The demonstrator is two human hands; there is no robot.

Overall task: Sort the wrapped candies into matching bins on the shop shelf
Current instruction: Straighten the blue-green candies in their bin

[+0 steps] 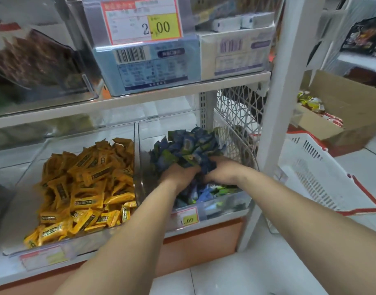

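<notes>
Candies gripped; left hand; right hand.

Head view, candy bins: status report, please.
Left hand and right hand both gripping a heap of blue-wrapped candies inside the right clear bin. Beside it, yellow-wrapped candies untouched. Nothing seen blocking the hands.

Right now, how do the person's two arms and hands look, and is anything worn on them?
Both forearms are bare to the picture's edge; no sleeve shows. The left hand and the right hand wear no gloves, and neither wrist carries a watch or band. The fingers are hidden among the blue candies, so rings cannot be checked.
</notes>
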